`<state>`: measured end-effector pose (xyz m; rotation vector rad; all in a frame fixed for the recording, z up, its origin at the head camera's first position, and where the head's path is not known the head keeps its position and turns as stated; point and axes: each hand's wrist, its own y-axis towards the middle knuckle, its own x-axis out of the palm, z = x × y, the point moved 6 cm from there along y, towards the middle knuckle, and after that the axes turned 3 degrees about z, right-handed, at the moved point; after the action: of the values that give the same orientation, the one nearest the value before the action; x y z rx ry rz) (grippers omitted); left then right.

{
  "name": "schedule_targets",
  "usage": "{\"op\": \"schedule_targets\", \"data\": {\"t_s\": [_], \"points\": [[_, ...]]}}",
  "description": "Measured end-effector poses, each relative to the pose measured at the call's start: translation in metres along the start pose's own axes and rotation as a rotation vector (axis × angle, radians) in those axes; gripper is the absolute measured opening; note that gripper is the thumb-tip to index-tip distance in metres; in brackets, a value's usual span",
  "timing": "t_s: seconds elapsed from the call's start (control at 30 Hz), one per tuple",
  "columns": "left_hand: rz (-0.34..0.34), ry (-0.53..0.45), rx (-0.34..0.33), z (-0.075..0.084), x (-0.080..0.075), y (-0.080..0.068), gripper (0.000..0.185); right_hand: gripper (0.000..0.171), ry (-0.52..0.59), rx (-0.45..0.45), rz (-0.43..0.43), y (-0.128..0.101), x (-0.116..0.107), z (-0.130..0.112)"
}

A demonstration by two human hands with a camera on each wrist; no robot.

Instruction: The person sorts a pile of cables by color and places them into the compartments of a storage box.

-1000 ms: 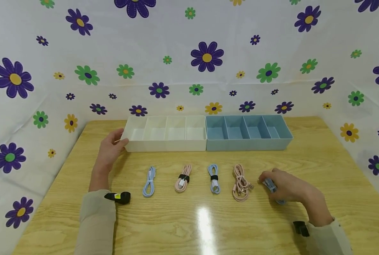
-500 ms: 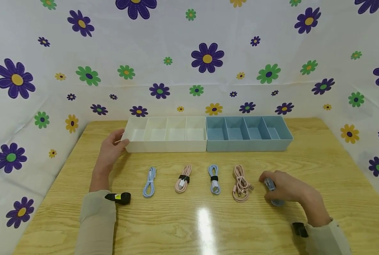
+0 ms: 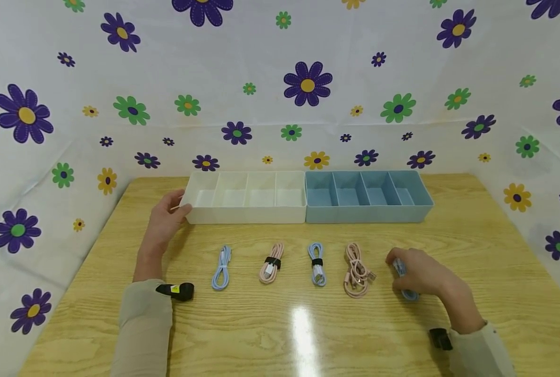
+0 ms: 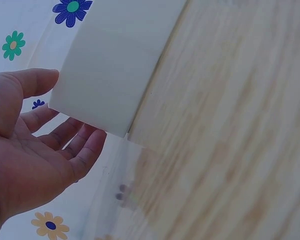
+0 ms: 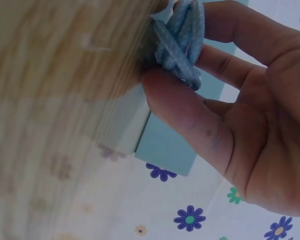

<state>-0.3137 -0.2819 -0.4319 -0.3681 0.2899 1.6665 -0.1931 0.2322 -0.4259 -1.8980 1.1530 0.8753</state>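
Note:
In the head view my left hand (image 3: 164, 222) holds the left end of a white divided storage box (image 3: 246, 215), thumb at its front rim. The left wrist view shows the fingers of that left hand (image 4: 45, 135) along the end of the white box (image 4: 115, 60). My right hand (image 3: 428, 272) pinches a coiled blue cable (image 3: 409, 295) at the right; part of the coil is hidden. In the right wrist view the blue cable (image 5: 182, 40) sits between thumb and fingers of the right hand (image 5: 250, 110), close to the tabletop.
A blue divided box (image 3: 369, 214) adjoins the white one. Before them lie a blue cable (image 3: 220, 275), a pink cable with a black strap (image 3: 264, 273), a strapped blue cable (image 3: 315, 251) and a pink cable (image 3: 353, 254) on the wooden table (image 3: 242, 335). Flowered cloth (image 3: 261, 57) hangs behind.
My right hand has shifted slightly to the right with its fingers at the blue cable, and the coil has turned a little. The left hand stays at the white box.

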Motion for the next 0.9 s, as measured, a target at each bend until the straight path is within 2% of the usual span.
{"op": "schedule_targets", "data": {"t_s": [0.37, 0.67, 0.9], "points": [[0.002, -0.016, -0.011, 0.0, 0.0, 0.0, 0.057, 0.047, 0.108, 0.046, -0.004, -0.003, -0.005, 0.005], [-0.003, -0.021, -0.009, -0.002, 0.001, 0.002, 0.058, 0.039, 0.097, 0.003, 0.057, -0.001, -0.009, 0.005], [-0.005, -0.023, -0.002, -0.002, 0.001, 0.002, 0.059, 0.039, 0.182, -0.002, 0.084, -0.003, -0.012, 0.003]]}}
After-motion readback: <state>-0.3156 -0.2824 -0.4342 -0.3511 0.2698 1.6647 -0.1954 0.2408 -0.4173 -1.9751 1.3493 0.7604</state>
